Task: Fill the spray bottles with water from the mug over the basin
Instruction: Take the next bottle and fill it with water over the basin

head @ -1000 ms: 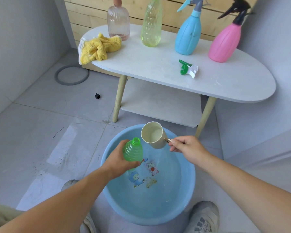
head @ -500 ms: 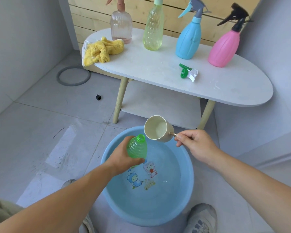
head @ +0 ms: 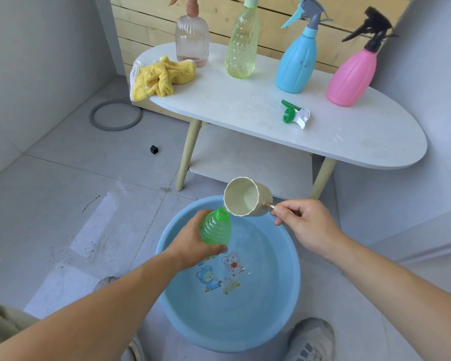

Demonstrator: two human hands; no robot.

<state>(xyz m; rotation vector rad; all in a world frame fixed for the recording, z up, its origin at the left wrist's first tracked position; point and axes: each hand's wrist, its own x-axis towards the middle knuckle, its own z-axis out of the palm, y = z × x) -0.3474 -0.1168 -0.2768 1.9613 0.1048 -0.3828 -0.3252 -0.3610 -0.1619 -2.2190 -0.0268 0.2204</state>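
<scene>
My left hand (head: 190,241) grips a small green ribbed bottle (head: 216,227) with no cap, held tilted above the blue basin (head: 290,295). My right hand (head: 302,225) pinches the thin handle of a cream mug (head: 246,196). The mug is tipped on its side with its lip right at the bottle's open neck. Water lies in the basin over cartoon stickers. The bottle's green and white spray head (head: 294,116) lies loose on the white table (head: 362,142).
On the table stand a clear pink bottle (head: 192,37), a yellow-green bottle (head: 242,45), a blue sprayer (head: 297,61) and a pink sprayer (head: 352,74), beside a yellow cloth (head: 159,78). A grey ring (head: 116,115) and a small black cube (head: 154,149) lie on the floor. My shoes flank the basin.
The mug has risen and tipped further toward the bottle's neck. My left hand has lifted the bottle slightly. The camera has drawn a little nearer to the table.
</scene>
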